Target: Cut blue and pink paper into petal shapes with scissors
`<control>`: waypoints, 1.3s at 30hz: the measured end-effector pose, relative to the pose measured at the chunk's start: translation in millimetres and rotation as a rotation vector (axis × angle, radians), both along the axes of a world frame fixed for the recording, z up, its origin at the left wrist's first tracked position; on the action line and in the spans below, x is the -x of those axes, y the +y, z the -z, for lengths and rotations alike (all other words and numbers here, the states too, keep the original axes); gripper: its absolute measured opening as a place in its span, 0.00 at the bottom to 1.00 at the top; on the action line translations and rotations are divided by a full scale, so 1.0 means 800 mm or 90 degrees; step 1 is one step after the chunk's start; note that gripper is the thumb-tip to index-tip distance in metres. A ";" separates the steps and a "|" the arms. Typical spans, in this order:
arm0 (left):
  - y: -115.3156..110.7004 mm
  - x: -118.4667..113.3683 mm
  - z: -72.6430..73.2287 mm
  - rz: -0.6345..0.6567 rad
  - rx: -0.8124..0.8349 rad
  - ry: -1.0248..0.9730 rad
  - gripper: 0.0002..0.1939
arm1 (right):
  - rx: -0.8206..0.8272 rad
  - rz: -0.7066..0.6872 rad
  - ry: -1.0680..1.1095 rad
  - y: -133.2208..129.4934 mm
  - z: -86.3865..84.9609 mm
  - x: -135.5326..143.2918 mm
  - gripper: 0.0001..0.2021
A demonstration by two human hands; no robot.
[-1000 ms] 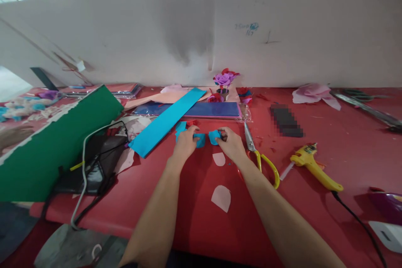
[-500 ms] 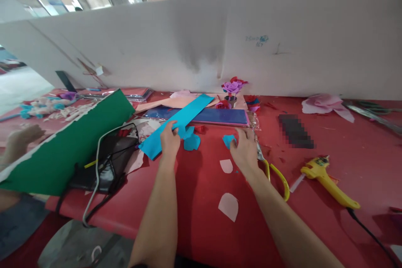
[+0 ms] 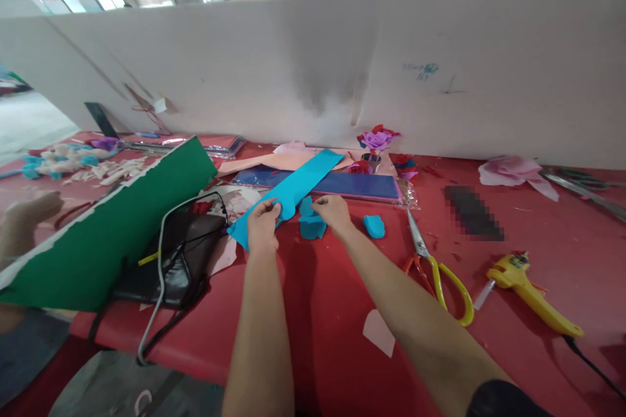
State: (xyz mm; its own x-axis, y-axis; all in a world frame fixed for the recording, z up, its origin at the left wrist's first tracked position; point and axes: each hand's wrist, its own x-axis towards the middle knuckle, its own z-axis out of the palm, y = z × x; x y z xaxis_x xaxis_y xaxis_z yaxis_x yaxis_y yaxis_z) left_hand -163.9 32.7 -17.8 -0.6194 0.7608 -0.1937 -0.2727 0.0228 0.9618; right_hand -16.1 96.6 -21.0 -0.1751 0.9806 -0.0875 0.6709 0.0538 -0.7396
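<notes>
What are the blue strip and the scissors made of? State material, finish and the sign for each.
Blue strip: thin matte craft paper or foam sheet, flat colour, bending where the left hand pinches it; which one is unclear. Scissors: shiny grey metal blades, glossy yellow handles, probably plastic.

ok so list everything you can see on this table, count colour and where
blue paper strip: 1, cyan, centre, near end pinched by left hand
blue cut pieces: 2, cyan, one under right hand, one right of it
dark blue sheet: 1, in clear wrap, behind strip
scissors: 1, yellow handles, right of hands
glue gun: 1, yellow, far right
paper flowers: several, purple and red, by wall
green sheet: 1, left
black bag: 1, with grey cable, left
pink petal: 1, front edge
pink paper: crumpled, back right
another person's hand: far left
left hand: grips strip
right hand: on cut piece
</notes>
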 end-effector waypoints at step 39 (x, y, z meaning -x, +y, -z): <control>-0.006 -0.021 -0.010 0.248 -0.043 -0.069 0.19 | 0.135 0.019 0.473 -0.046 -0.010 -0.034 0.03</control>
State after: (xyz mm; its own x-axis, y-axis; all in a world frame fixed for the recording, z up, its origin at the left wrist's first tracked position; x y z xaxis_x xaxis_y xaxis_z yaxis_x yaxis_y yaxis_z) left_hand -147.4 27.8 -10.0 -0.2616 0.9475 -0.1840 -0.3559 0.0825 0.9309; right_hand 11.5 59.7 -13.4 -0.2354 0.9613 -0.1433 -0.0062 -0.1489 -0.9888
